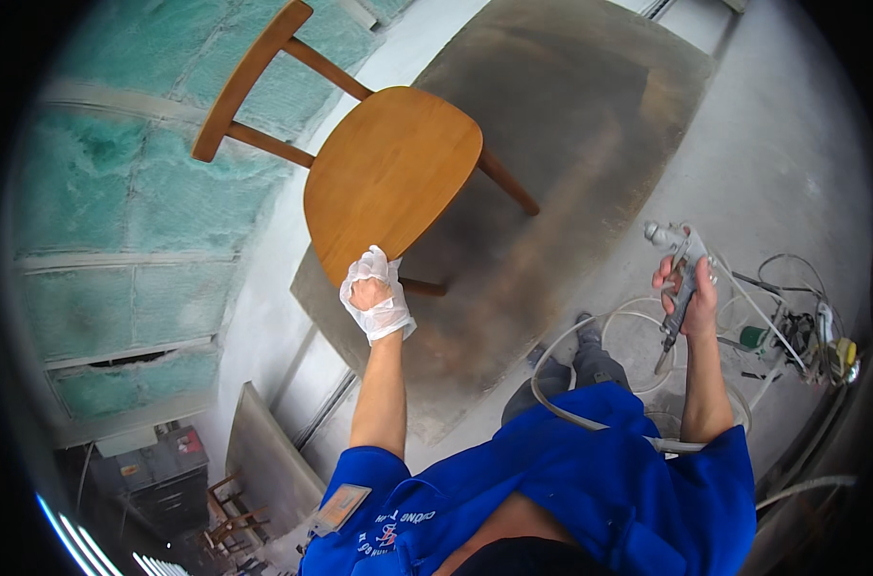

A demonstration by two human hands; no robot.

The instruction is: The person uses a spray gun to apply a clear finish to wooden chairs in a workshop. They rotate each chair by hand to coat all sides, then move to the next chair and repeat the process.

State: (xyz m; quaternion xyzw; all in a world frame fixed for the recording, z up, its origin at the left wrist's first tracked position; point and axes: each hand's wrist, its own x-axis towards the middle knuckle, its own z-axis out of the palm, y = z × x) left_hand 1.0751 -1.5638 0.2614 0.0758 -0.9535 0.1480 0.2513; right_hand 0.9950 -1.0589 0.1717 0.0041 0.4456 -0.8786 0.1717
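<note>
A brown wooden chair [398,168] with a rounded seat and a curved back rail is in front of me, tilted in the view. My left hand [374,293], in a thin white glove with part of the skin bare, is closed on the near edge of the seat. Out to the right, my bare right hand [691,293] is wrapped round the grip of a grey metal spray gun [688,252]. The gun's nozzle points left, toward the chair but well apart from it. A pale hose [590,418] loops between the gun and my body.
Beneath the chair lies a large stained brown board [542,240]. Green filter panels [129,182] in pale frames line the left wall. Hoses and metal equipment [820,346] clutter the floor at right. A grey panel [263,442] and a dark cabinet [163,475] stand at lower left.
</note>
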